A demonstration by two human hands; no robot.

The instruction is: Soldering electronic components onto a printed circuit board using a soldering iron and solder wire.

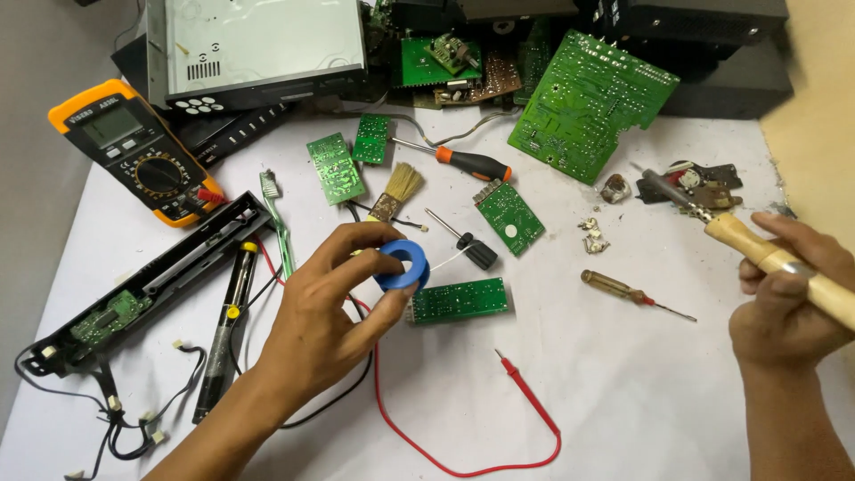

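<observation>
My left hand (325, 312) grips a blue spool of solder wire (403, 264) between thumb and fingers, just above the white table. A thin wire end runs from the spool to the right. Touching the spool's right side lies a small green circuit board (460, 299). My right hand (784, 294) is at the right edge, closed around the wooden handle of a soldering iron (739, 236). The iron's metal tip points up-left toward a dark metal stand (704, 185).
A yellow multimeter (142, 151) lies at the left, its red probe lead (525, 396) curling over the table. Several green boards, an orange-handled screwdriver (468, 163), a small brush (398, 190), a green toothbrush (278, 223), a thin screwdriver (634, 294) and a black panel (142, 285) lie around.
</observation>
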